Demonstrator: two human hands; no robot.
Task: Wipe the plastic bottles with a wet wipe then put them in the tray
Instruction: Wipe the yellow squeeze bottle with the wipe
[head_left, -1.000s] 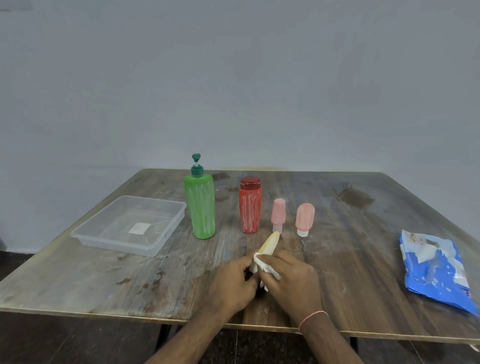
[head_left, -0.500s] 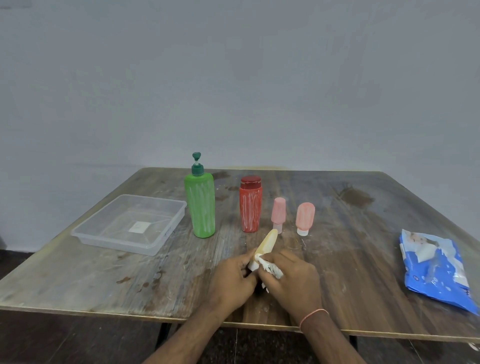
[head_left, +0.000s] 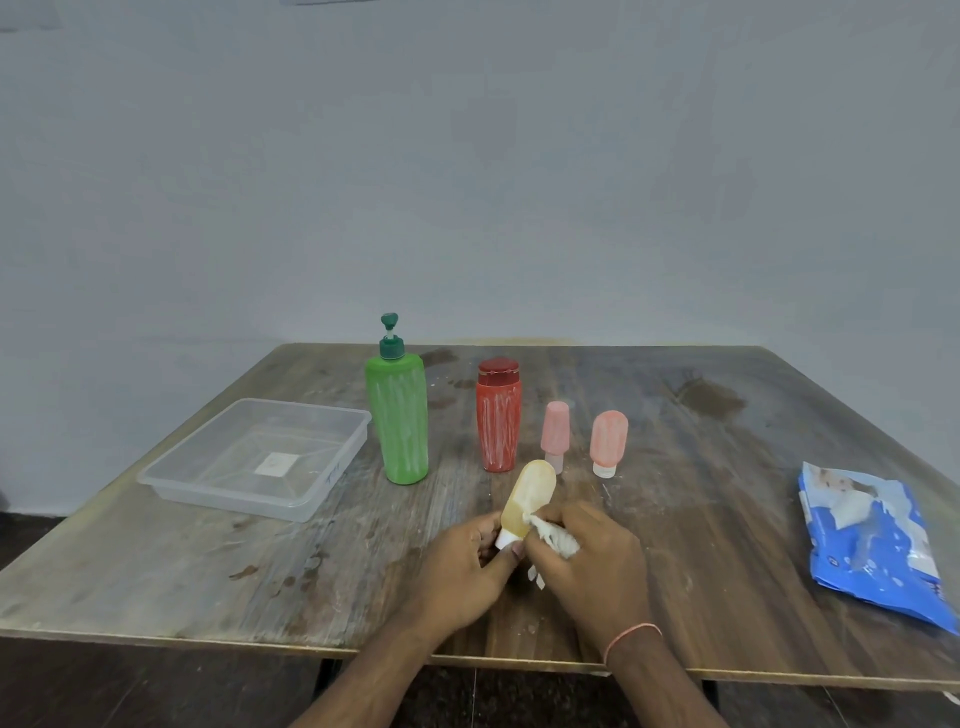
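Both forearms reach in from the bottom edge, converging above the near table edge. The left hand (head_left: 470, 564) curls in a pinch; the right hand (head_left: 592, 564) is curled, its wrist wearing a thin band (head_left: 631, 635).

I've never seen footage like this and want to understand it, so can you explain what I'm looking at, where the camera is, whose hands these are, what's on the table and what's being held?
There is no machine here. The camera sits on a person's head and looks forward and down, so the two arms that come in from the bottom are that person's own.

The left hand holds a small yellow bottle at its white cap end. The right hand pinches a crumpled white wet wipe against the bottle's side.

On the wooden table stand a green pump bottle, a red bottle and two small pink bottles, cap down. All four show whitish streaks. To the left lies a clear plastic tray with no bottle in it. At the right edge lies a blue pack of wipes.
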